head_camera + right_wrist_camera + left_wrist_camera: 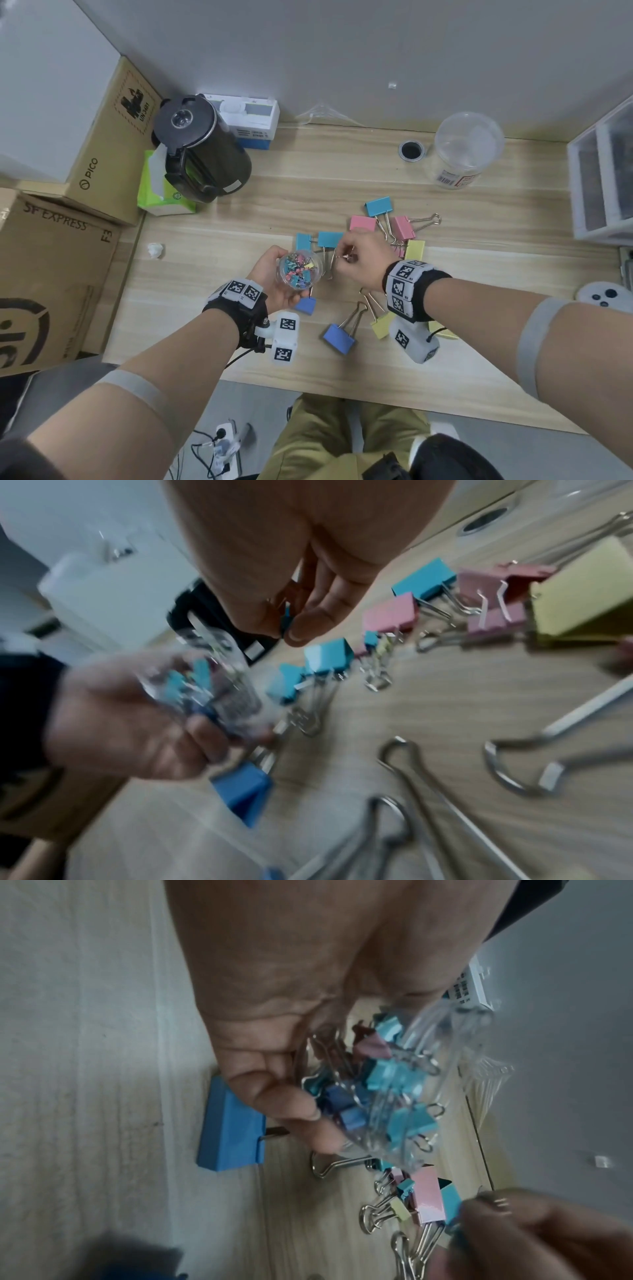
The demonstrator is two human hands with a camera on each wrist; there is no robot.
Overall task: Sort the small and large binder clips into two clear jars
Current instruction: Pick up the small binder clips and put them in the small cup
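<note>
My left hand (274,274) held the small clear jar (300,270) above the table (479,359), the fingers (291,1104) wrapped round its wall. The jar was tipped with its mouth toward my other hand and was filled with small binder clips (387,1074) in teal, blue and pink. My right hand (359,257) was just beside the jar's mouth, the fingers (308,626) pinching one small blue clip (286,620) by thumb and fingertips.

The large binder clips lay loose on the table around my hands. A teal one (378,205) lay farthest back, with two pink ones (362,223) just in front of it and a yellow one (415,250) beside my right wrist. Two more teal clips (330,238) lay just behind the jar. A blue one (306,305) lay under my left hand, another blue one (339,338) nearer to me, and a yellow one (382,325) beside it. A few small clips (377,645) were still among the large ones, close to a pink clip.

The large clear jar (466,150) stood at the back right of the table, well apart from the clips, with nothing visible inside. A dark kettle (202,150) stood at the back left, beside a green tissue pack (161,192) and cardboard boxes (102,137).
</note>
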